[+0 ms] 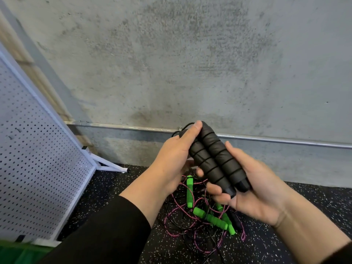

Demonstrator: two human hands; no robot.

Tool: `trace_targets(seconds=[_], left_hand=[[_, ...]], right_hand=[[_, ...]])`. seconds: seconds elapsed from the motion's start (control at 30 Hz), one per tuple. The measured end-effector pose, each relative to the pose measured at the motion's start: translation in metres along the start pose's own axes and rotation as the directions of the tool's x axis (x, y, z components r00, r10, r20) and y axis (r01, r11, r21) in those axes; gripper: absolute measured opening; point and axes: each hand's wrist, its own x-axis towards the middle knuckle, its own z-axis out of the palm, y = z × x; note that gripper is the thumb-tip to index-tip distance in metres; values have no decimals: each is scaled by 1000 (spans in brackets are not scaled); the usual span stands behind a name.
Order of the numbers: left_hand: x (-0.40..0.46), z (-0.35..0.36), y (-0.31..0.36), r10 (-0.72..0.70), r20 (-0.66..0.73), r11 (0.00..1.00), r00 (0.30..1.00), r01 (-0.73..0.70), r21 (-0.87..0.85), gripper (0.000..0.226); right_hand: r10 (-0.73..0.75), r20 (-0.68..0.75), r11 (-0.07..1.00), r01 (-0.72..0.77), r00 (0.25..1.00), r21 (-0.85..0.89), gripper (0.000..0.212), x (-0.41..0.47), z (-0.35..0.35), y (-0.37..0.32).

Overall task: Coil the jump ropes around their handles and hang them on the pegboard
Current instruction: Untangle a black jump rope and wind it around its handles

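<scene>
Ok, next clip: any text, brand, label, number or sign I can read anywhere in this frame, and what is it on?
None: no readable text in this frame.
Black handles, held side by side in the left hand and right hand: plain foam, no print showing.
Green handles on the floor: no markings visible.
Pegboard: only holes, no label.
Concrete wall: bare, no sign.

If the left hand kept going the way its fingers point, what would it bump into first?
The left hand points up and forward, holding the two black foam jump-rope handles. Past its fingertips, nothing shows before the grey concrete wall, so probably the wall, though depth is hard to judge.
</scene>
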Motion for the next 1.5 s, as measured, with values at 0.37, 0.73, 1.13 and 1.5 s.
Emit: trace_targets(seconds=[0.37,0.73,1.13,1.5], left_hand=[[4,-34,12,517,-26,789,856,-465,402,34],[-11,-13,8,370,85,929,925,-365,-65,40],[-9,-1,-10,249,127,887,960,-279,368,38],[-11,-8,-5,-102,222,977,970,55,206,18]], right_hand=[[14,167,993,6,986,-117,59,-4,-14,-2],[-154,452,984,95,879,152,57,-1,-16,-3],[-423,-113,891,391,899,-231,48,-1,-9,-13],[-650,-91,316,159,755,-935,23,7,-12,-3]])
